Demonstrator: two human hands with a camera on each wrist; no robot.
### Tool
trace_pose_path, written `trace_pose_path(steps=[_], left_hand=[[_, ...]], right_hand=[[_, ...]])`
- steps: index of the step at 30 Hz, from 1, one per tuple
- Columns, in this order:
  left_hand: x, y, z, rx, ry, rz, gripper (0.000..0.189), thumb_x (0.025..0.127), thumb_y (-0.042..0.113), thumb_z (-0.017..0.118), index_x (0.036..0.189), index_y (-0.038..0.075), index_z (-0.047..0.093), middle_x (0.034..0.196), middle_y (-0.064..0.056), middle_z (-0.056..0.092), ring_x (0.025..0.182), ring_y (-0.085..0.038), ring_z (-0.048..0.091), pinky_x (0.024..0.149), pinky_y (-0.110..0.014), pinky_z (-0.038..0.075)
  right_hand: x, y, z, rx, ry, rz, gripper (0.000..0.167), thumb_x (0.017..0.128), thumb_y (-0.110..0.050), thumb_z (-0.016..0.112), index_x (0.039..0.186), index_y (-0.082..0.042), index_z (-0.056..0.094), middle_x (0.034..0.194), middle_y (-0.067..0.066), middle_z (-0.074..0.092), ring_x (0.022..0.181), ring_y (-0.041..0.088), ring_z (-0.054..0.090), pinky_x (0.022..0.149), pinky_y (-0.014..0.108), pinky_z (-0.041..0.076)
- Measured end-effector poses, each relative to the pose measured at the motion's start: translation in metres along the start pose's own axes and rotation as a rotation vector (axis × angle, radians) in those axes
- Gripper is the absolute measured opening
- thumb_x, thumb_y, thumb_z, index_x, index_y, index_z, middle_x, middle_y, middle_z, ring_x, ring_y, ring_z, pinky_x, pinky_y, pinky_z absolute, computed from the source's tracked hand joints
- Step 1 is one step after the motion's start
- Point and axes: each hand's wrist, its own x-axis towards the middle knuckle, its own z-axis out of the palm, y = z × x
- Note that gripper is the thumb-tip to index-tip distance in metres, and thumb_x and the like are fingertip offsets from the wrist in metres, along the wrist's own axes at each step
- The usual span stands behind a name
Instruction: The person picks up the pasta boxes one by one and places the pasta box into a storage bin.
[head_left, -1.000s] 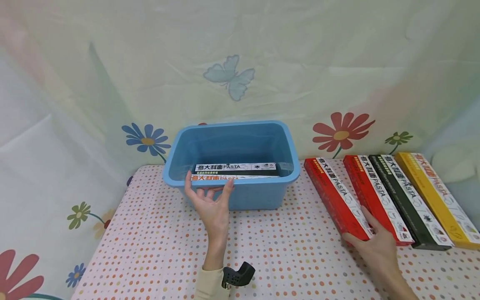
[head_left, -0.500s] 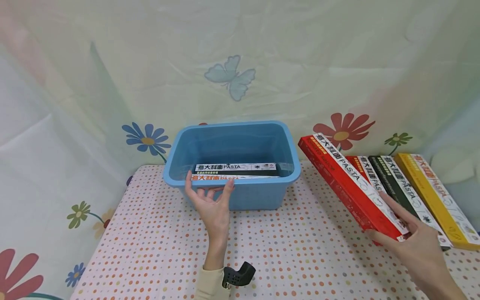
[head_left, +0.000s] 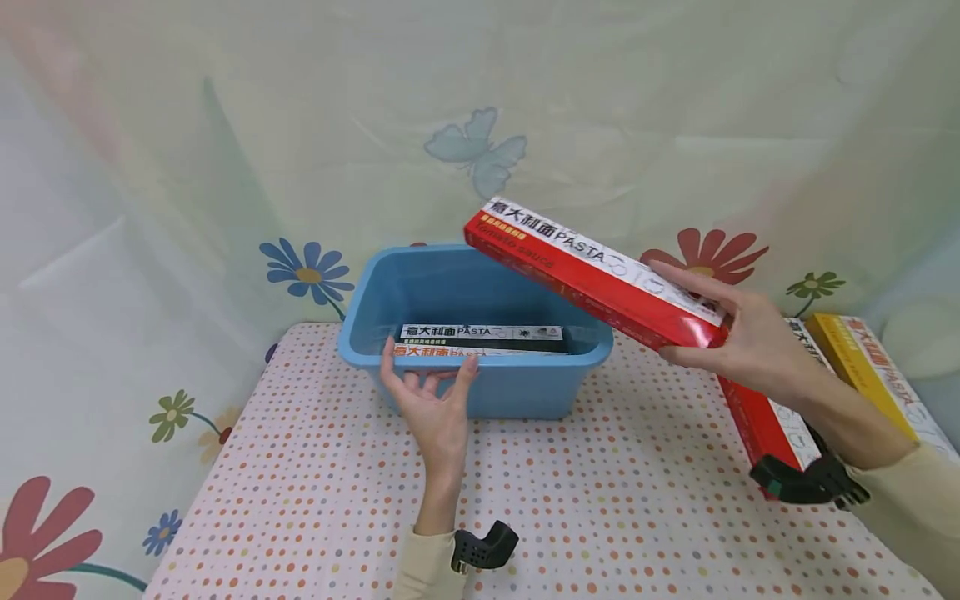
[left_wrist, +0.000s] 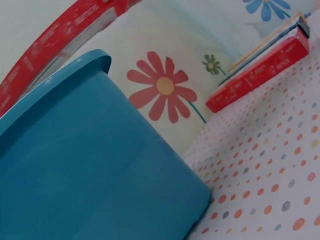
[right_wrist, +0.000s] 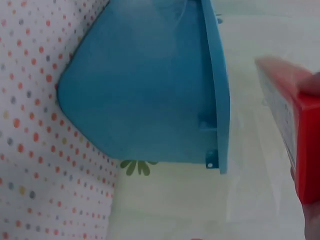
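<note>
Got two pasta boxes sitting in the tub. Left hand grips its rim, right hand is clamped on a tilted red box above.

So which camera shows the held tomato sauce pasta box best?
The head view: the tomato sauce pasta box shows almost whole, lettering readable. The left wrist view has only a cropped red stretch; the right wrist view, a foreshortened, cropped part.

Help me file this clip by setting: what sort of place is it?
Probably a staged tabletop, likely indoors: a creased, flowered backdrop behind, a dotted cloth below, and a tub holding pasta boxes on it.
</note>
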Motion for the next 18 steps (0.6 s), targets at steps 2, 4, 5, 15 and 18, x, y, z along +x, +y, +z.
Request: trace_pose_path(steps=[2,4,5,15,18], left_hand=[[0.0,0.0,0.0,-0.018,-0.008,-0.004,0.106,0.085,-0.001,0.084,0.165,0.02,0.017,0.13,-0.019,0.055,0.095,-0.027,0.068,0.086,-0.043,0.066],[0.001,-0.001,0.0,-0.024,-0.01,-0.002,0.106,0.086,-0.002,0.084,0.165,0.019,0.016,0.133,-0.02,0.055,0.098,-0.028,0.069,0.086,-0.042,0.066],[0.001,-0.001,0.0,-0.029,-0.012,0.0,0.107,0.086,-0.003,0.083,0.165,0.019,0.016,0.135,-0.02,0.054,0.099,-0.029,0.069,0.086,-0.042,0.066],[0.002,0.0,0.001,-0.031,0.001,-0.01,0.11,0.085,-0.004,0.084,0.166,0.02,0.014,0.147,-0.024,0.048,0.108,-0.034,0.069,0.087,-0.042,0.066],[0.001,-0.001,0.001,-0.045,-0.008,-0.001,0.11,0.085,-0.005,0.083,0.166,0.021,0.013,0.151,-0.028,0.044,0.112,-0.044,0.066,0.087,-0.044,0.065]], right_hand=[[0.02,-0.005,0.002,0.006,-0.081,-0.058,0.091,0.077,-0.006,0.087,0.158,-0.013,0.047,0.145,0.022,0.055,0.117,0.01,0.045,0.073,0.01,0.051],[0.037,-0.011,0.006,0.013,-0.174,-0.078,0.088,0.079,-0.008,0.087,0.157,-0.012,0.048,0.145,0.02,0.055,0.12,0.017,0.045,0.074,0.013,0.053],[0.045,-0.014,0.009,0.021,-0.221,-0.083,0.086,0.08,-0.009,0.086,0.157,-0.011,0.048,0.145,0.02,0.055,0.12,0.022,0.046,0.075,0.016,0.054],[0.089,-0.025,0.052,0.011,-0.499,-0.078,0.08,0.079,-0.009,0.081,0.153,-0.001,0.051,0.141,0.02,0.06,0.117,0.034,0.056,0.084,0.035,0.059],[0.097,-0.024,0.059,0.011,-0.539,-0.102,0.078,0.079,-0.008,0.08,0.152,-0.003,0.053,0.139,0.017,0.062,0.115,0.03,0.056,0.082,0.036,0.059]])
